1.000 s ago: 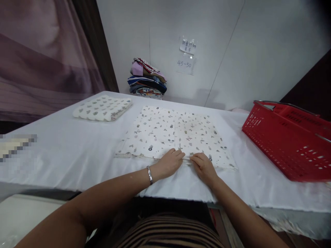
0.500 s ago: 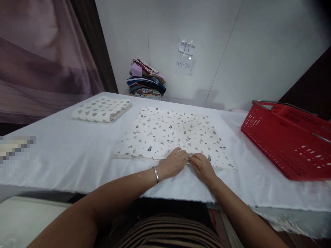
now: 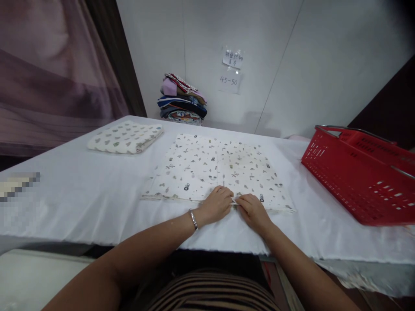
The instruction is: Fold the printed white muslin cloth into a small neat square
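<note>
Left hand (image 3: 218, 206): fingers pinch near edge of printed cotton cloth (image 3: 201, 170); silver bracelet (image 3: 193, 219) at wrist.
Right hand (image 3: 253, 210): pinches same edge, just beside left.
Change: hands closer together than a second ago; cloth otherwise unmoved, so work appears confined to this edge.
Printed cloth position: flat on white-covered table (image 3: 97, 181), between folded cloth (image 3: 125, 137) and red basket (image 3: 353, 172).
Wall notes: lower note (image 3: 229, 82) reads "45-50"; upper note (image 3: 232, 58), handwritten characters, not surely legible.

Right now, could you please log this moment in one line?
left hand: holding near edge of spread cloth | right hand: holding same edge | folded cloth: at left | red basket: at right
</note>
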`<state>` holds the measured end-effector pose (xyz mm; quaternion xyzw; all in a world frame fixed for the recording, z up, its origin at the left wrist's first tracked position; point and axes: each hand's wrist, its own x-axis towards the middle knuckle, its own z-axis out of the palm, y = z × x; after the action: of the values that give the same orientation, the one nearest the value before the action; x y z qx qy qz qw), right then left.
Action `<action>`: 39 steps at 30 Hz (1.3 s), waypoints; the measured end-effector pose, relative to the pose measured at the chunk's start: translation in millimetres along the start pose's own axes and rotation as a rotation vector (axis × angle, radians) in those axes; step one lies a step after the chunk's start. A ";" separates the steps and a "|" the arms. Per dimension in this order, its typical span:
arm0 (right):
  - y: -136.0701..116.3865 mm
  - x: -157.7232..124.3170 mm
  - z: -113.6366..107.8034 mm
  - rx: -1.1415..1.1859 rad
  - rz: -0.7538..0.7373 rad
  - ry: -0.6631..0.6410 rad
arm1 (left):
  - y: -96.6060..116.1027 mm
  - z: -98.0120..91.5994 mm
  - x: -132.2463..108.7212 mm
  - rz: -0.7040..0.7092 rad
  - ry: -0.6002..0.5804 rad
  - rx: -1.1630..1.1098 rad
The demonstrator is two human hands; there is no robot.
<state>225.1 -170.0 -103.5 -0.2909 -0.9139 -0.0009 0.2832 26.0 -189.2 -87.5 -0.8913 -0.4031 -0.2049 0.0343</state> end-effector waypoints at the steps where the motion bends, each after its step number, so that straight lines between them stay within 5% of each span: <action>1: 0.5 0.0 0.8 0.006 -0.002 0.007 | -0.1 -0.1 -0.7 0.001 0.003 0.004; 20: -6.8 5.9 -3.9 0.216 0.105 0.006 | -3.0 -4.8 -15.4 -0.088 -0.053 0.018; 39: -9.1 7.0 -2.6 0.029 0.007 -0.071 | -5.1 -7.1 -16.1 -0.108 -0.015 -0.034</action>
<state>216.9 -174.2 -96.2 -0.2898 -0.9223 0.0236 0.2547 10.4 -198.7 -87.9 -0.8702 -0.4474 -0.2064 0.0049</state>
